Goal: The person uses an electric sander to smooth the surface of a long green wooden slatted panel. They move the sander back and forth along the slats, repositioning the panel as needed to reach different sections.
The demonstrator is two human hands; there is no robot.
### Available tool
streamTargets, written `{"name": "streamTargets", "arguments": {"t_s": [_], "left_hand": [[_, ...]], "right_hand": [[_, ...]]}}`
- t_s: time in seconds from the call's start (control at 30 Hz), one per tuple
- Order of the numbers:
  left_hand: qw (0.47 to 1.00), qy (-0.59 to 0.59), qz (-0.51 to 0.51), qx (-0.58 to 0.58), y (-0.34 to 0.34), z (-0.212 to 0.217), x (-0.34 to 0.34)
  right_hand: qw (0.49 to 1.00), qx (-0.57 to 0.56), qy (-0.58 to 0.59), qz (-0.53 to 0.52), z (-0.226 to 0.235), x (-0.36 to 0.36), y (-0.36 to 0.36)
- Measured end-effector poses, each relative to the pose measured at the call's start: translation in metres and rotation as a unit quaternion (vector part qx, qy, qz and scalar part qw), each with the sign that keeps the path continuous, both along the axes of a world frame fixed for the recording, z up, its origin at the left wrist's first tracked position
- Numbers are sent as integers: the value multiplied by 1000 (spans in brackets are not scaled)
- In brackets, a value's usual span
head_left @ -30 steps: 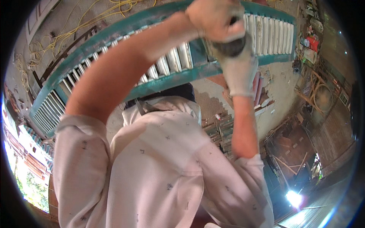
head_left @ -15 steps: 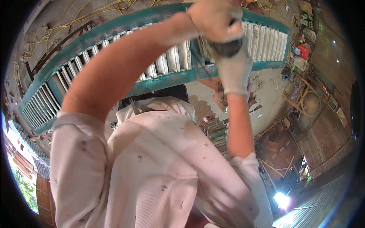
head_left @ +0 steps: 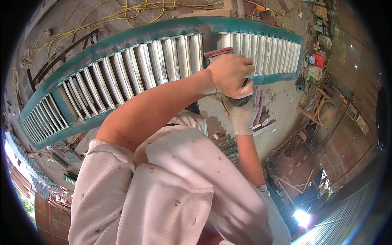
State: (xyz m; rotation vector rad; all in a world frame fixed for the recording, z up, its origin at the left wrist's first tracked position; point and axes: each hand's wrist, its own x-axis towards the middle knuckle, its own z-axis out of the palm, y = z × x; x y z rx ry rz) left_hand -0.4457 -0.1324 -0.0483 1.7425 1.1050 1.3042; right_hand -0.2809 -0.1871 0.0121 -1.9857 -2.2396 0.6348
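Holding a dark tool (head_left: 237,100) out in front of the body, right of the picture's centre. Closed over the top of it with the bare left hand (head_left: 232,76), knuckles upward, with the fingers curled down and a small black part poking out beside them. Set against its near end with the right hand (head_left: 243,116), in a pale glove; hidden at the fingers there, so cannot tell how far curled or spread.

Tipped at the far end with a reddish pad (head_left: 219,52), showing just past the left hand. Seen there in front of the middle rail of a long green shutter (head_left: 210,38) with white slats; cannot tell whether pressed on the rail or just above it. Stretched across the upper half of the view, bowed by the lens, and partly covered by the left forearm.

Strewn beyond the shutter with yellow cords (head_left: 149,5). Piled near the right wall with odds and ends, among them a red bag (head_left: 318,60).
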Motion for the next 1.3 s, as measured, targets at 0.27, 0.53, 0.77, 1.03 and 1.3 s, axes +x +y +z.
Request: {"name": "streamTargets", "arguments": {"t_s": [0.27, 0.53, 0.77, 1.03, 1.3], "left_hand": [[993, -7, 53, 103, 105, -13, -72], [999, 10, 25, 31, 35, -9, -20], [992, -6, 46, 114, 70, -18, -28], [997, 4, 46, 59, 46, -9, -33], [993, 0, 52, 108, 93, -23, -38]], "right_hand": [[999, 40, 9, 33, 2, -71, 98], [998, -21, 34, -48, 6, -23, 26], [994, 97, 42, 29, -1, -38, 51], [999, 19, 38, -16, 2, -33, 36], [997, 70, 3, 11, 1, -48, 73]]}}
